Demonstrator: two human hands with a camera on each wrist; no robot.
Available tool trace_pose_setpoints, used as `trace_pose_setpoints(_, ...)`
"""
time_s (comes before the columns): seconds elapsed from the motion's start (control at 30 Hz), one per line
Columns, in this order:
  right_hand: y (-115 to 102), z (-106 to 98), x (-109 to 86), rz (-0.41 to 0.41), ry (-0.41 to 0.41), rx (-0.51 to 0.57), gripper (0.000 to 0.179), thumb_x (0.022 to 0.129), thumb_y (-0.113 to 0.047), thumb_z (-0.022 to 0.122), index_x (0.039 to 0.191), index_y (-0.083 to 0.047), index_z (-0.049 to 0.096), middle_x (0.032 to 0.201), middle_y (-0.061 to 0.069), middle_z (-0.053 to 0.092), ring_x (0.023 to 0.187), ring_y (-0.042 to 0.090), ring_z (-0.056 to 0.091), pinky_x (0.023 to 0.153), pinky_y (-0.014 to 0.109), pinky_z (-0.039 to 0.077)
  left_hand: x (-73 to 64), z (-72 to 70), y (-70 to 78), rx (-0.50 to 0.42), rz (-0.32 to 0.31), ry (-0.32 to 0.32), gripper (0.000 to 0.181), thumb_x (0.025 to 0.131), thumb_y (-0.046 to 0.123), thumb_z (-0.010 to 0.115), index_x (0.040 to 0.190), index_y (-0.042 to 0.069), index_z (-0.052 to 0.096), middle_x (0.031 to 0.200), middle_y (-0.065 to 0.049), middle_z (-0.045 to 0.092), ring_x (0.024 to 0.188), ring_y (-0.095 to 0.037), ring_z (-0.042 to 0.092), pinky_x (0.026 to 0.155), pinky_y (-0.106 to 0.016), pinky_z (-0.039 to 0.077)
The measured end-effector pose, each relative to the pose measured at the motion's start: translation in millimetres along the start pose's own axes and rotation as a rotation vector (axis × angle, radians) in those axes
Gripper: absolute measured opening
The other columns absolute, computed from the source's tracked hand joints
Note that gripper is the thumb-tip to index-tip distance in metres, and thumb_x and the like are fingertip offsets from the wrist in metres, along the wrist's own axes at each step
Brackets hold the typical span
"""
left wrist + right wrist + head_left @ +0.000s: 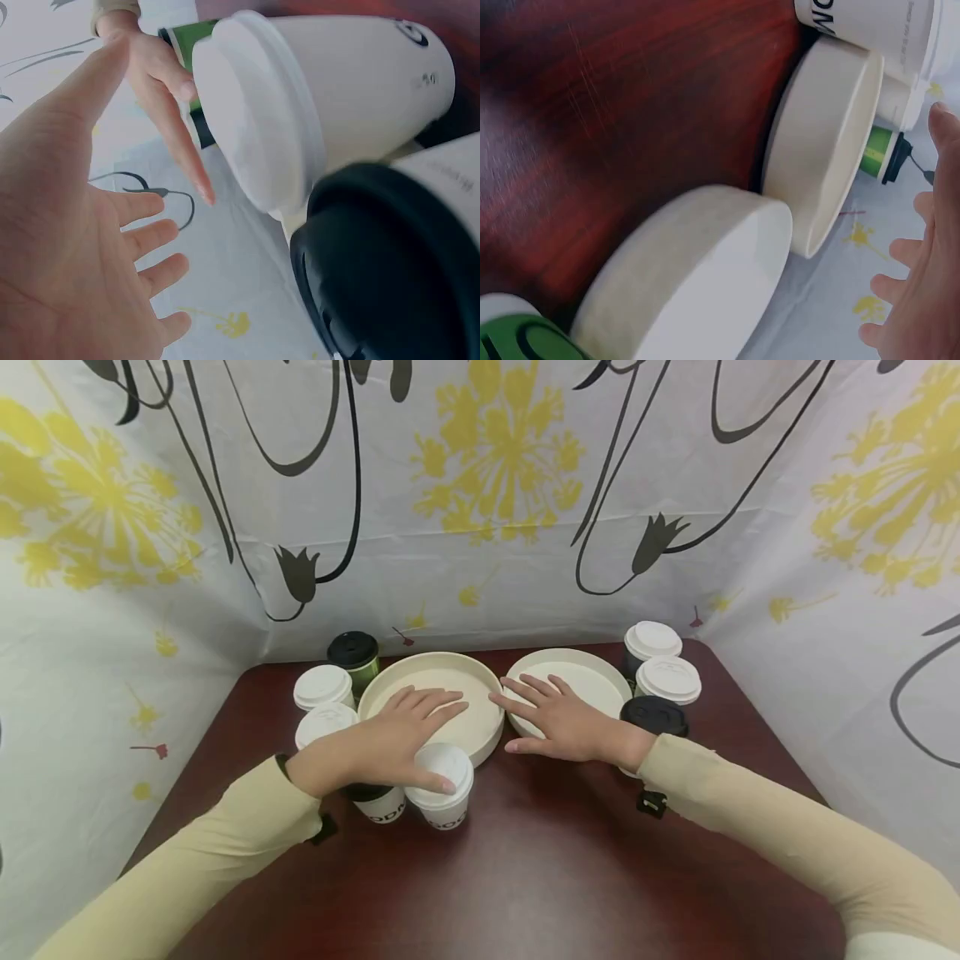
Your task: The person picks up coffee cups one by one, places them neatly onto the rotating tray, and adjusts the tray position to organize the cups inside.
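Note:
My left hand (397, 739) hovers with spread, straight fingers over the left round cream tray (491, 739). Its thumb overlaps the lid of a white paper cup (444, 814) in the head view. Beside that cup stands a black-lidded white cup (384, 807), partly hidden under the hand. My right hand (566, 725), fingers also extended, is over the near left part of the right round tray (592, 677). Both palms hold nothing; the left wrist view shows the left palm (60, 225) bare beside the white cup (367, 82) and the black lid (375, 262).
Behind my left wrist are two white-lidded cups (324, 685) and a green cup with a black lid (360, 662). At the right stand two white-lidded cups (667, 679) and a black-lidded one (655, 716). A patterned curtain (465, 585) surrounds the dark red table (517, 877).

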State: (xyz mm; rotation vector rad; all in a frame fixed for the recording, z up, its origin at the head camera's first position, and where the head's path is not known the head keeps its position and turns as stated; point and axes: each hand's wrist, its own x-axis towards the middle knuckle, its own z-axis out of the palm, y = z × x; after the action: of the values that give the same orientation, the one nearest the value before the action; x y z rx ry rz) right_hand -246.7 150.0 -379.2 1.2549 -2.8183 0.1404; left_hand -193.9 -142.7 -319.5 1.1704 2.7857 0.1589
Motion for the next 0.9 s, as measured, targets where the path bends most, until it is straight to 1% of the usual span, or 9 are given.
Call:
trace_pose_setpoints(0.17,-6.1,10.6,-3.6,-0.026,-0.005,-0.019,0.073,0.096,-0.065,0.044,0.158,-0.033,0.023,0.166,0.004,0.024,0.152,0.034,0.026,0.117,0.065,0.022,-8.4,6.8,7.7,-0.01,0.02,0.009,0.107,0.075,0.064,0.074,0.156,0.012,0.029,0.16,-0.007,0.032,0.149,-0.03,0.029,0.122,-0.061,0.015)
trace_pose_setpoints(0.37,-11.6,21.8,-8.0,-0.043,-0.01,-0.015,0.072,0.095,-0.065,0.044,0.157,-0.034,0.025,0.165,0.005,0.026,0.152,0.032,0.027,0.117,0.065,0.022,-13.6,15.2,11.2,-0.015,0.037,0.02,0.11,0.068,0.06,0.081,0.154,0.011,0.032,0.157,-0.008,0.037,0.146,-0.03,0.034,0.121,-0.06,0.017)
trace_pose_setpoints(0.57,-15.5,31.5,-10.4,-0.063,-0.014,0.02,0.071,0.096,-0.063,0.046,0.157,-0.031,0.028,0.164,0.006,0.029,0.151,0.031,0.029,0.117,0.065,0.022,-16.3,20.1,12.0,0.001,0.051,0.019,0.109,0.067,0.058,0.083,0.152,0.01,0.034,0.154,-0.008,0.04,0.142,-0.031,0.038,0.12,-0.061,0.019)
trace_pose_setpoints(0.7,-16.8,36.3,-11.1,-0.073,-0.012,0.018,0.071,0.096,-0.063,0.045,0.156,-0.029,0.03,0.163,0.006,0.03,0.151,0.031,0.03,0.117,0.065,0.023,-17.3,21.8,12.1,-0.008,0.057,0.012,0.108,0.067,0.054,0.085,0.152,0.01,0.034,0.153,-0.009,0.042,0.141,-0.029,0.039,0.119,-0.061,0.019)
trace_pose_setpoints(0.9,-17.1,39.6,-12.3,-0.063,-0.027,0.037,0.072,0.096,-0.063,0.045,0.157,-0.029,0.028,0.164,0.006,0.029,0.151,0.031,0.029,0.118,0.065,0.021,-16.2,23.8,10.7,-0.005,0.061,0.002,0.107,0.067,0.05,0.086,0.152,0.01,0.034,0.15,-0.007,0.046,0.137,-0.029,0.043,0.118,-0.062,0.02)
